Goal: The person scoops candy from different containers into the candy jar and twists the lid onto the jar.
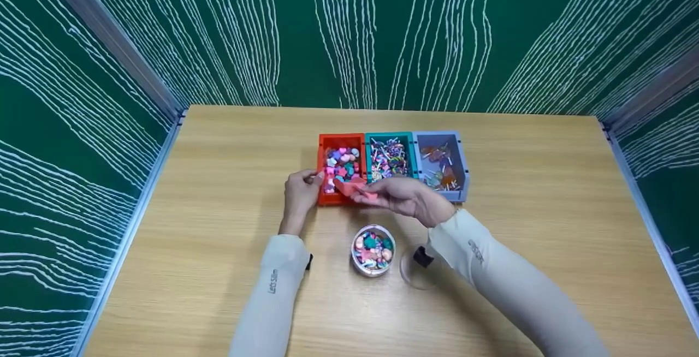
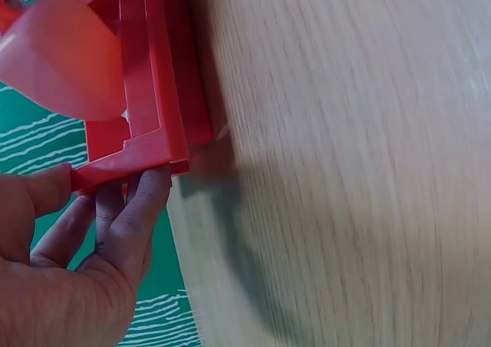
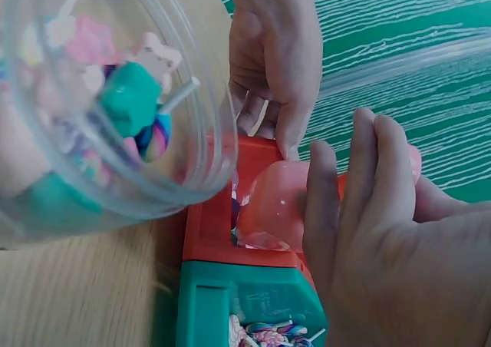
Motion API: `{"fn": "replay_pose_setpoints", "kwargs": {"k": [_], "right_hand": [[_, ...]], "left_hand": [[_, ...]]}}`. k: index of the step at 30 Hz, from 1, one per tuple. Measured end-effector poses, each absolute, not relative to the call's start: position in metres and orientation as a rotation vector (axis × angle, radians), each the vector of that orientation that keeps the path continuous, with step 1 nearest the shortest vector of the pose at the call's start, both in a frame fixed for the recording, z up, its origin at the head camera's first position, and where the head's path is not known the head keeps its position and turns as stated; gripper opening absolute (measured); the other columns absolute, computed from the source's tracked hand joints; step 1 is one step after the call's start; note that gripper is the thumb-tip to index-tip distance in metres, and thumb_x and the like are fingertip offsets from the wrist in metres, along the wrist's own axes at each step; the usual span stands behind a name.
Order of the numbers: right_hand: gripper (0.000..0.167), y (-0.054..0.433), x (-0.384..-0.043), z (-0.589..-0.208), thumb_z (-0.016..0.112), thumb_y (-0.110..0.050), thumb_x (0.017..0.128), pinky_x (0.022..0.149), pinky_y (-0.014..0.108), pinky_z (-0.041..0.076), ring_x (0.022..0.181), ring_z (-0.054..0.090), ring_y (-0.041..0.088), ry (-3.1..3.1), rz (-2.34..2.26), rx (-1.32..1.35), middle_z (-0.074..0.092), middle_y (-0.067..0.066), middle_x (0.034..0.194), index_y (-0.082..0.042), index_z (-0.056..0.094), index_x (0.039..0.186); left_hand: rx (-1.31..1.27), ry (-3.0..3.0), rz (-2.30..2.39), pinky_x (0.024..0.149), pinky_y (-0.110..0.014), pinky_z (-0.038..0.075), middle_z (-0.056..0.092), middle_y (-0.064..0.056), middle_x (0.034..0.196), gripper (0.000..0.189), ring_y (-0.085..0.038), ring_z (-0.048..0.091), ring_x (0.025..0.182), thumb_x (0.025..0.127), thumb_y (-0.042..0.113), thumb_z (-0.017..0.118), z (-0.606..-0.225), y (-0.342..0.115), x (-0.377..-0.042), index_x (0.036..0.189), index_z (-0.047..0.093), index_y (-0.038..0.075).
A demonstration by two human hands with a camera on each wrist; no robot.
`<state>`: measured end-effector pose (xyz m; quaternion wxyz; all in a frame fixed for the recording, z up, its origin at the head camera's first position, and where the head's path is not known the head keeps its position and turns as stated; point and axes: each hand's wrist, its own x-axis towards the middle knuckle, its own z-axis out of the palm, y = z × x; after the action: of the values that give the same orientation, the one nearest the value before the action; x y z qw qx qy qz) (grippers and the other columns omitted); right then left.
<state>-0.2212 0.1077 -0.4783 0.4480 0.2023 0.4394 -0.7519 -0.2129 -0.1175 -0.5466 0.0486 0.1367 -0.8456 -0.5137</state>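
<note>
My left hand (image 1: pixel 301 192) grips the left wall of the red bin (image 1: pixel 341 140), thumb on the rim and fingers outside, as the left wrist view shows. Colourful small charms (image 1: pixel 343 165) lie in that bin. In my right hand (image 1: pixel 407 200) is a pink-red plastic scoop (image 1: pixel 352 188), its bowl dipping over the red bin's near end. The right wrist view shows the scoop (image 3: pixel 272 209) inside the bin walls; what its bowl contains is hard to make out. Nearer to me stands a clear round jar (image 1: pixel 373 274), filled with mixed charms and candy-like pieces.
Joined to the red bin are a teal bin (image 1: pixel 416 152) of striped lollipop charms and a grey bin (image 1: pixel 464 168) with translucent pieces on sticks. A clear round lid (image 1: pixel 416 278) lies right of the jar, under my right wrist. Green patterned walls surround the wooden table (image 1: pixel 229 182).
</note>
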Motion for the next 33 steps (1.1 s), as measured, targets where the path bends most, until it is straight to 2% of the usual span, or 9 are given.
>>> {"fn": "replay_pose_setpoints", "kwargs": {"k": [7, 14, 18, 24, 27, 33], "right_hand": [[0.033, 0.095, -0.232, -0.486, 0.053, 0.003, 0.108, 0.088, 0.027, 0.060, 0.086, 0.080, 0.025, 1.101, -1.869, 0.616, 0.077, 0.019, 0.101, 0.006, 0.054, 0.140], [0.023, 0.081, -0.234, -0.500, 0.055, 0.006, 0.106, 0.082, 0.026, 0.061, 0.077, 0.078, 0.020, 1.361, -1.875, 0.582, 0.074, 0.015, 0.092, 0.007, 0.058, 0.128], [0.031, 0.069, -0.227, -0.507, 0.058, 0.007, 0.104, 0.081, 0.028, 0.062, 0.076, 0.077, 0.019, 1.563, -1.840, 0.548, 0.070, 0.016, 0.099, 0.008, 0.057, 0.134], [0.031, 0.058, -0.221, -0.514, 0.060, 0.014, 0.098, 0.076, 0.027, 0.063, 0.076, 0.074, 0.019, 1.899, -1.795, 0.400, 0.065, 0.022, 0.111, 0.012, 0.060, 0.129], [0.029, 0.057, -0.219, -0.518, 0.062, 0.014, 0.096, 0.072, 0.025, 0.063, 0.073, 0.074, 0.016, 2.064, -1.734, 0.309, 0.070, 0.024, 0.110, 0.012, 0.066, 0.125], [0.028, 0.054, -0.220, -0.522, 0.065, 0.013, 0.096, 0.073, 0.026, 0.063, 0.074, 0.073, 0.018, 2.272, -1.598, 0.176, 0.074, 0.022, 0.108, 0.008, 0.072, 0.123]], "left_hand": [[0.406, -2.556, -1.601, 0.072, -0.030, 0.049, 0.070, -0.012, 0.085, 0.019, -0.020, 0.060, 0.079, 0.100, 0.010, 0.072, -0.548, -0.118, -0.213, 0.110, 0.080, -0.004], [0.396, -2.556, -1.604, 0.077, -0.035, 0.053, 0.073, -0.014, 0.088, 0.019, -0.022, 0.064, 0.082, 0.100, 0.009, 0.072, -0.551, -0.120, -0.214, 0.111, 0.080, -0.004], [0.384, -2.555, -1.596, 0.077, -0.034, 0.053, 0.073, -0.015, 0.087, 0.019, -0.023, 0.064, 0.082, 0.100, 0.009, 0.072, -0.551, -0.121, -0.214, 0.110, 0.080, -0.005], [0.367, -2.566, -1.596, 0.079, -0.037, 0.054, 0.074, -0.016, 0.089, 0.020, -0.026, 0.066, 0.084, 0.100, 0.009, 0.071, -0.550, -0.121, -0.215, 0.111, 0.080, -0.005], [0.370, -2.567, -1.594, 0.079, -0.036, 0.054, 0.074, -0.016, 0.089, 0.019, -0.025, 0.066, 0.084, 0.100, 0.009, 0.071, -0.550, -0.121, -0.215, 0.110, 0.080, -0.005], [0.388, -2.568, -1.611, 0.073, -0.031, 0.050, 0.073, -0.014, 0.086, 0.019, -0.021, 0.062, 0.079, 0.100, 0.009, 0.071, -0.548, -0.120, -0.214, 0.110, 0.080, -0.004]]}}
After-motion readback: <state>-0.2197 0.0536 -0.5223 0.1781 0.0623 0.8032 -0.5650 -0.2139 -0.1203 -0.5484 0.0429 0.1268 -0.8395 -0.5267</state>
